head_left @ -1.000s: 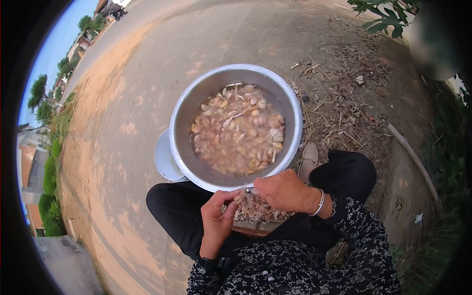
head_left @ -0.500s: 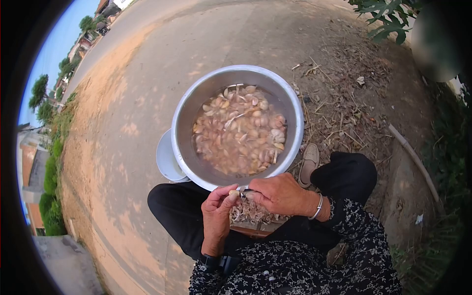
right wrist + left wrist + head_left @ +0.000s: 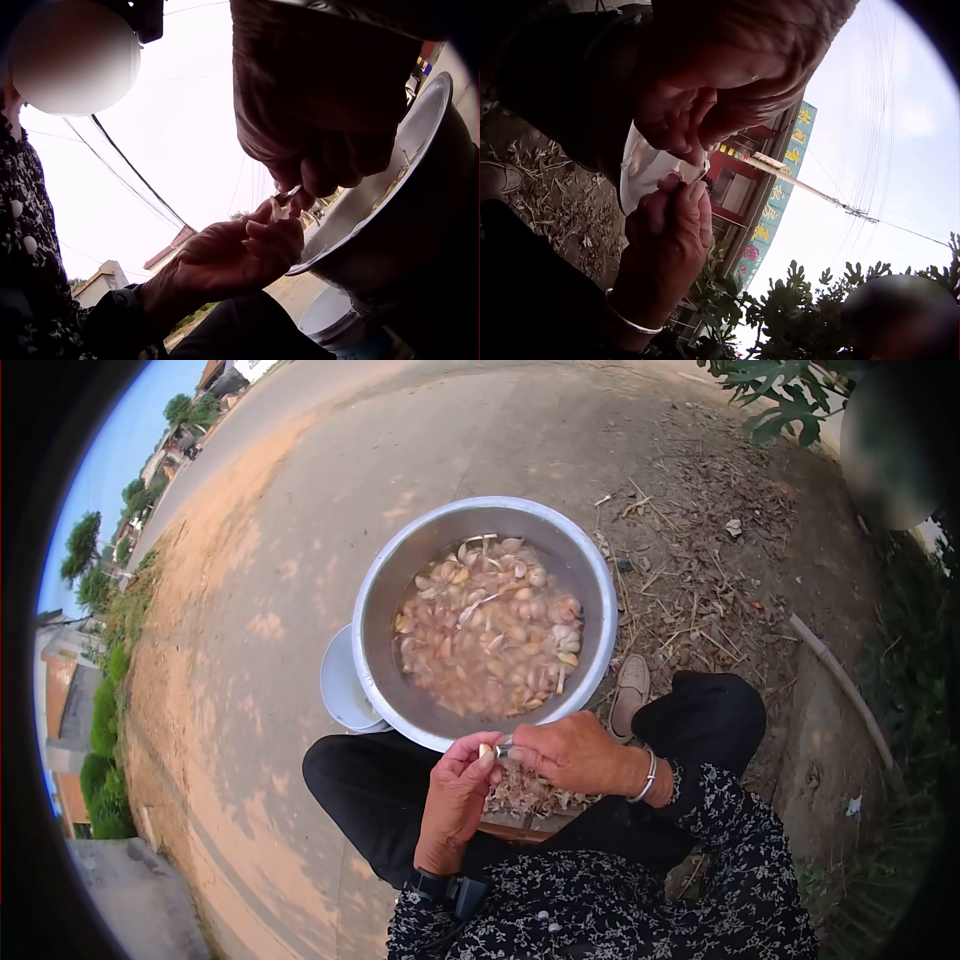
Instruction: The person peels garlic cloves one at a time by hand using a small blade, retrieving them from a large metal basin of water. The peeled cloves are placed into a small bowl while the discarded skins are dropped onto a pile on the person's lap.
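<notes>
My left hand (image 3: 455,800) pinches a pale garlic clove (image 3: 486,751) between thumb and fingertips, just over the near rim of a large metal basin (image 3: 487,503). Close against the clove is the short shiny blade of a small knife (image 3: 503,748); my right hand (image 3: 580,752) grips it, and the handle is hidden inside the fingers. In the right wrist view, a whitish scrap of skin (image 3: 280,210) shows between the two hands. Many unpeeled garlic cloves (image 3: 490,630) lie in cloudy water in the basin. Below the hands is a heap of garlic skins (image 3: 530,792).
A white bucket (image 3: 345,685) stands at the basin's left side. The person's bent knees (image 3: 345,775) flank the near rim. On the right, dry leaves and straw (image 3: 690,570) cover the ground, with a long stick (image 3: 845,685) beyond.
The left hand has turned and risen slightly, and the clove now shows paler at its fingertips. The knife stays close to the clove in the right hand, which has shifted only slightly.
</notes>
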`<state>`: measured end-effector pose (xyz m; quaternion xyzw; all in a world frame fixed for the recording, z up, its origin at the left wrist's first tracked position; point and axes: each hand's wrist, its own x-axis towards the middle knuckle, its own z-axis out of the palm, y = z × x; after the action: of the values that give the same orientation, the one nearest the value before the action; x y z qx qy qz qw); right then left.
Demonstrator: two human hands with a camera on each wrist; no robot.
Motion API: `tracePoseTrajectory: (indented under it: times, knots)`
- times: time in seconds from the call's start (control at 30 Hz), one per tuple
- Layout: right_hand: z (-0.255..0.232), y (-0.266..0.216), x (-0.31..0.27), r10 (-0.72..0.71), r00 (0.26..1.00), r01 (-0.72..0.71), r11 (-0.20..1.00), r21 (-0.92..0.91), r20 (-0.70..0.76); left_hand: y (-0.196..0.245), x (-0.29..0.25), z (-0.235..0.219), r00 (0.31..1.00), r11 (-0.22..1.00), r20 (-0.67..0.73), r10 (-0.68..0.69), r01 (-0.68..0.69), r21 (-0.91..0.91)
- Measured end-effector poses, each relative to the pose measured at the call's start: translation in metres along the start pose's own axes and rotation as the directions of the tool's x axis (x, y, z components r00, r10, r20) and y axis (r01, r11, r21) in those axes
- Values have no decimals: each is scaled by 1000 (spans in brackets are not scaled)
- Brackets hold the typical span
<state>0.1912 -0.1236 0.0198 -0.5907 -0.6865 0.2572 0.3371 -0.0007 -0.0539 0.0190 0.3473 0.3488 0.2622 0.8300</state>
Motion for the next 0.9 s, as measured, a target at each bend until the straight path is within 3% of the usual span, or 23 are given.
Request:
tracePoseTrajectory:
  times: [0.1, 0.17, 0.2, 0.27, 0.3, 0.33, 0.4, 0.43, 0.47, 0.5, 0.53, 0.57, 0.63, 0.67, 0.73, 0.77, 0.8, 0.87, 0.9]
  knots:
    - [0, 7, 1, 48, 999, -47, 997, 66, -20, 4, 0, -5, 998, 998, 8, -65, 65, -23]
    - [-4, 16, 2, 15, 984, 10, 990, 139, -180, 7, -1, -12, 986, 960, 117, -117, 142, -240]
    - [-11, 14, 2, 5, 984, 21, 989, 146, -176, 10, -2, -14, 988, 962, 106, -109, 132, -239]
    - [-28, 7, 3, 215, 975, -215, 846, 487, 57, 21, -5, -18, 986, 952, 146, -76, 115, -284]
    - [-31, 11, 2, 165, 967, -249, 782, 571, 195, 30, -5, -22, 995, 975, 98, -6, 27, -219]
    - [-28, 11, 4, 159, 968, -245, 780, 575, 196, 41, -5, -28, 996, 987, 61, 62, -52, -151]
    - [-25, 10, 1, -81, 868, -229, 810, 540, 489, 67, 0, -48, 954, 953, -97, 283, -268, 144]
    - [-12, 8, -3, 51, 835, -63, 998, 4, 548, 80, 8, -61, 901, 836, -155, 406, -297, 462]
    - [1, 13, -11, 61, 836, -72, 997, -2, 545, 91, 15, -78, 839, 628, -200, 506, -200, 752]
    - [15, 18, -17, 129, 823, -5, 975, -221, 553, 93, 24, -95, 772, 313, -172, 612, -37, 949]
    - [19, 19, -17, 198, 816, 66, 901, -429, 543, 97, 33, -97, 708, -38, -89, 701, 162, 986]
    - [18, 21, -17, 100, 823, 78, 955, -286, 559, 96, 39, -96, 709, -38, -82, 700, 152, 988]
    - [12, 15, -13, 82, 832, 68, 967, -246, 549, 91, 50, -69, 742, 14, -31, 670, 28, 999]
    - [10, 11, -10, 54, 840, 63, 978, -196, 539, 81, 60, -63, 760, -24, 97, 643, -107, 994]
    - [3, 4, -3, 69, 843, 45, 979, -199, 533, 59, 79, -45, 873, -58, 204, 443, -199, 978]
    - [0, 3, -2, 88, 845, 25, 979, -203, 528, 50, 88, -35, 919, -18, 217, 328, -224, 974]
    - [-2, 5, -3, 95, 845, 19, 978, -206, 527, 35, 103, -35, 941, -69, 236, 242, -226, 972]
    - [-3, 9, -4, 48, 921, 16, 987, -162, 388, 18, 119, -20, 953, -112, 232, 196, -213, 971]
    - [-3, 11, -5, 50, 921, 14, 987, -161, 387, 12, 124, -10, 966, -223, 235, 108, -207, 953]
